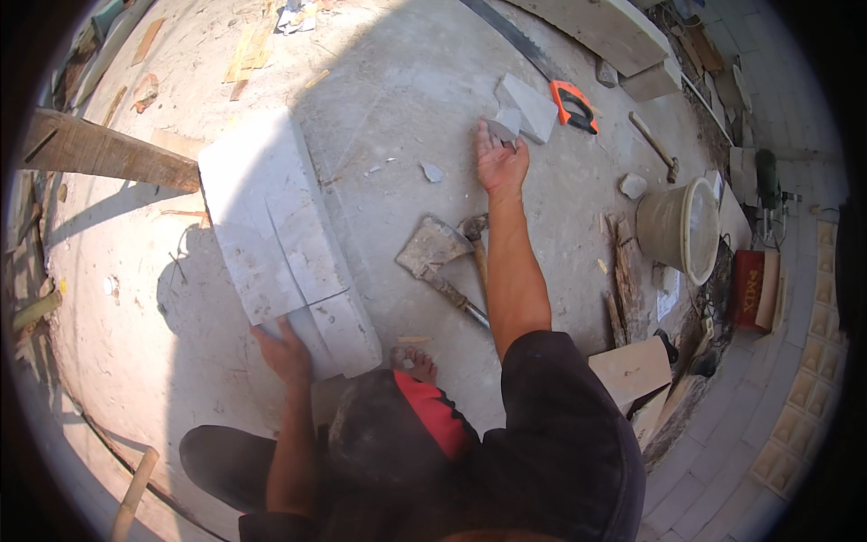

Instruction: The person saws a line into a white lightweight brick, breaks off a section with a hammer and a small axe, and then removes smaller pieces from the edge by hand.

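Several pale lightweight blocks lie side by side on the concrete to my left, half in sun. My left hand grips the near end of one white block, its fingers along the edge. My right hand reaches far forward, palm up, with a broken block piece between its fingers and thumb. Right behind that piece lies a larger angular white offcut. Between my arms rest a hatchet with a wide dusty head and a hammer, partly hidden by my right forearm.
A handsaw with an orange-black handle lies beyond the offcut. Another hammer, a dusty bucket and a red box stand or lie on the right. A wooden plank reaches the blocks from the left. My bare foot is beside them.
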Demonstrator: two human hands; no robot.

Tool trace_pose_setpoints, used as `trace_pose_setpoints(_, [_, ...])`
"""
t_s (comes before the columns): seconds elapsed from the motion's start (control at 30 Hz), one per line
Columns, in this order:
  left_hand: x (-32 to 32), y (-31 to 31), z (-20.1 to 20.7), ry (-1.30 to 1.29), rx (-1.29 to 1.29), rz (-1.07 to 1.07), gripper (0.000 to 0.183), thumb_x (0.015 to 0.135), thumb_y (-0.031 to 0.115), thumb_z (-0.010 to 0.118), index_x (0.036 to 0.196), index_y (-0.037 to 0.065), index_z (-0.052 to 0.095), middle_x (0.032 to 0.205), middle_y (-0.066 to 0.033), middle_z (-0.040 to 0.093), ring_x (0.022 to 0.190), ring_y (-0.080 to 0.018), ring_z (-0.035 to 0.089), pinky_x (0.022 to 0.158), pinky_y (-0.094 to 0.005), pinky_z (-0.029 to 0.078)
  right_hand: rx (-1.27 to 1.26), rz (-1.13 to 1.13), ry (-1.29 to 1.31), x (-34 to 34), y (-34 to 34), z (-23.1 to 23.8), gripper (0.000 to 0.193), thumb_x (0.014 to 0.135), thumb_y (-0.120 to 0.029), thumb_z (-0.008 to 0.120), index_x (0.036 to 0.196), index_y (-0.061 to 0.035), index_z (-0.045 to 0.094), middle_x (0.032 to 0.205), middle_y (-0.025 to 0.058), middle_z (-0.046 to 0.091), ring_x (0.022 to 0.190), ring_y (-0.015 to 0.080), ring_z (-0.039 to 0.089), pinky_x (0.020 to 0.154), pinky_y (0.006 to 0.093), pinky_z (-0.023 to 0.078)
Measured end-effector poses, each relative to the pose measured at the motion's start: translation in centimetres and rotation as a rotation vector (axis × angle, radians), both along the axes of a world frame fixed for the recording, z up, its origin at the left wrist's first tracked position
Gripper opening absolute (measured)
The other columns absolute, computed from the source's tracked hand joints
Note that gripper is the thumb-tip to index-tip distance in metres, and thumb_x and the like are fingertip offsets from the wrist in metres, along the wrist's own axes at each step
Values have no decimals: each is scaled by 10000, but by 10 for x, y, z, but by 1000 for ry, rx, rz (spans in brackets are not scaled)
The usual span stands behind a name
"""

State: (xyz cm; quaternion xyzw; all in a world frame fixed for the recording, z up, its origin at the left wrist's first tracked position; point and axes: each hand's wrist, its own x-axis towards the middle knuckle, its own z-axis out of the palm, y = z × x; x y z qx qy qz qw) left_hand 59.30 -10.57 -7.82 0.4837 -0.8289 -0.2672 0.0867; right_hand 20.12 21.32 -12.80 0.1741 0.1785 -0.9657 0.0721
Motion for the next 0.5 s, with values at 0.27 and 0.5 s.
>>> trace_pose_setpoints(0.27, [-2, -1, 7, 2, 81, 9, 716, 995, 399, 608, 1473, -86, 387, 1352, -352, 570, 1259, -501, 547, 1046, -518, 422, 2141, -204, -65, -13, -12, 45, 666, 839, -293, 823, 1368, -49, 499, 1339, 190, 509, 1241, 383, 547, 984, 492, 527])
trace_pose_setpoints(0.5, [1, -1, 5, 0, 30, 12, 649, 1017, 361, 586, 1441, -99, 413, 1329, -359, 579, 1235, -516, 555, 1025, -513, 433, 2390, 114, -134, -23, -8, 30, 714, 789, -343, 863, 1360, -69, 532, 1327, 188, 504, 1245, 383, 530, 1022, 485, 492])
